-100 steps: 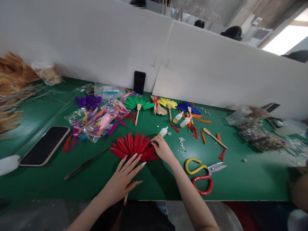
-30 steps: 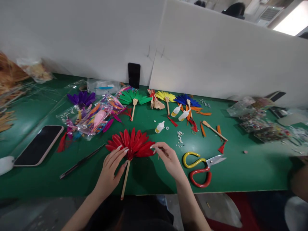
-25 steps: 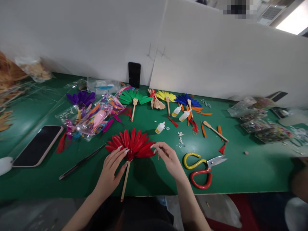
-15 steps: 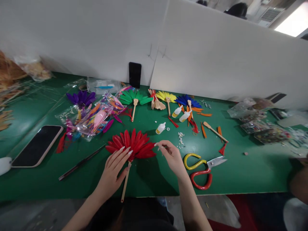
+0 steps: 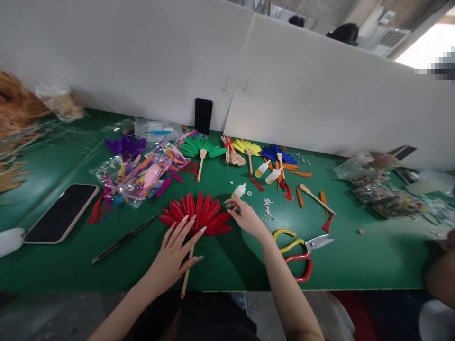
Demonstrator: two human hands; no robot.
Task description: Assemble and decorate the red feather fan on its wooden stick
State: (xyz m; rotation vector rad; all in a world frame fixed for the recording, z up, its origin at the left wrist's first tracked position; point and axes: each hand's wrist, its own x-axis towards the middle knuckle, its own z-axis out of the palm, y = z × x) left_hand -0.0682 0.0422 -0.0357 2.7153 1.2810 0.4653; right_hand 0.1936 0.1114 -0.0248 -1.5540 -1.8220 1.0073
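Green table [image 5: 355, 255] | red feather fan [image 5: 199, 213], scissors [image 5: 306, 254], phone [image 5: 61, 215], white beads [image 5: 267, 207]

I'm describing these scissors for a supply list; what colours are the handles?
One yellow handle and one red handle, seen in the head view.

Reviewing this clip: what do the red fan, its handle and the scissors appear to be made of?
Red fan: probably dyed feathers, softly sheened, judging by the slender tapering blades.
Handle: likely wood, pale tan and smooth.
Scissors: bright metal at the cutting end, reflecting light; glossy yellow and red grips, perhaps plastic-coated.
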